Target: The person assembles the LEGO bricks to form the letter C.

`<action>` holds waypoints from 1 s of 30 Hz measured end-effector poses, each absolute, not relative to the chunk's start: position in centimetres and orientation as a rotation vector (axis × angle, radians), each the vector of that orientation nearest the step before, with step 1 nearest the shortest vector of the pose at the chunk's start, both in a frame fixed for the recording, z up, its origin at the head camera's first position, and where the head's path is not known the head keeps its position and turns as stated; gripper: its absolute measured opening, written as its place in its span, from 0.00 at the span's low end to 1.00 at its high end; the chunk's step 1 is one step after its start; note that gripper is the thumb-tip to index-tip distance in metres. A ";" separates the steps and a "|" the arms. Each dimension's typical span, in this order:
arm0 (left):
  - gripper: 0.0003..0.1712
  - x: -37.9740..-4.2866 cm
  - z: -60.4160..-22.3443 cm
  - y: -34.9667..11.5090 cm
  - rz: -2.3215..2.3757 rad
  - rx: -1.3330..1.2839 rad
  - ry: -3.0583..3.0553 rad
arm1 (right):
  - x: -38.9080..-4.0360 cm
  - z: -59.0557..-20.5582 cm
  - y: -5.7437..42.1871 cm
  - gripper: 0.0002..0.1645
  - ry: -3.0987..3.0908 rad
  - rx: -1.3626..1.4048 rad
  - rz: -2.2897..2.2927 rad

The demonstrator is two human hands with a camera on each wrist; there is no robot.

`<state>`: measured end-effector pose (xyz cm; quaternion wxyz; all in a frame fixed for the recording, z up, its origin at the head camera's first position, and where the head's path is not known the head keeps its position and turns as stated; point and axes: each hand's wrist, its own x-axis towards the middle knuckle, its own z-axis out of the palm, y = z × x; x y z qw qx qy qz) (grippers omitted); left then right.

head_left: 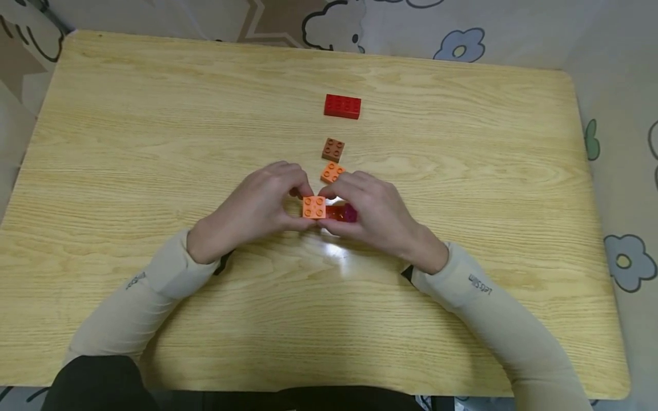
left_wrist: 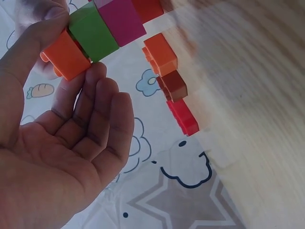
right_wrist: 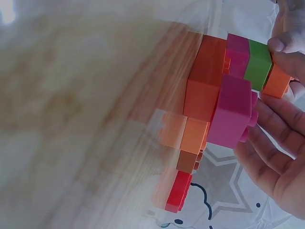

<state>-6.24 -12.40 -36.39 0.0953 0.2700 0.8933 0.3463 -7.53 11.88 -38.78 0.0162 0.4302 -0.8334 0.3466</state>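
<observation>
An orange toy brick tops a stack, above a green brick and a magenta brick. This stack stands on one end of a red-orange brick; a second magenta brick sits on the other end. With thumb and finger, my left hand pinches the top orange brick from the left. My right hand pinches it from the right, its palm side facing the second magenta brick. Both thumbs lie on the near side of the orange brick. From above, the green brick is hidden.
Beyond my hands, a loose orange brick, a brown brick and a longer red brick lie in a rough line on the wooden table. A patterned wall covering rises behind the table's far edge.
</observation>
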 end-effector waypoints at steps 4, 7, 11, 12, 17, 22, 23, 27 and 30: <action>0.20 -6.3 -36.7 -12.4 1.033 0.797 2.656 | -7.5 -38.7 11.9 0.22 -2.591 1.338 1.074; 0.20 -6.2 -36.8 -12.4 1.042 0.802 2.662 | -7.5 -38.7 11.9 0.22 -2.585 1.343 1.067; 0.20 -6.3 -36.8 -12.4 1.046 0.826 2.677 | -7.5 -38.8 11.9 0.22 -2.571 1.353 1.055; 0.20 -6.3 -36.7 -12.4 1.042 0.832 2.682 | -7.5 -38.8 11.9 0.22 -2.568 1.357 1.053; 0.21 -6.3 -36.6 -12.3 1.023 0.860 2.706 | -7.7 -38.8 11.8 0.21 -2.573 1.370 1.041; 0.22 -6.3 -36.7 -12.1 0.996 0.860 2.709 | -7.8 -38.8 11.8 0.21 -2.590 1.386 1.028; 0.22 -6.3 -36.6 -12.0 0.988 0.861 2.710 | -7.8 -38.7 11.8 0.21 -2.594 1.391 1.022; 0.22 -6.3 -36.5 -12.0 0.976 0.870 2.711 | -7.8 -38.5 11.7 0.21 -2.623 1.401 0.999; 0.21 -6.4 -36.5 -12.0 0.978 0.867 2.700 | -7.8 -38.3 11.6 0.20 -2.637 1.400 0.993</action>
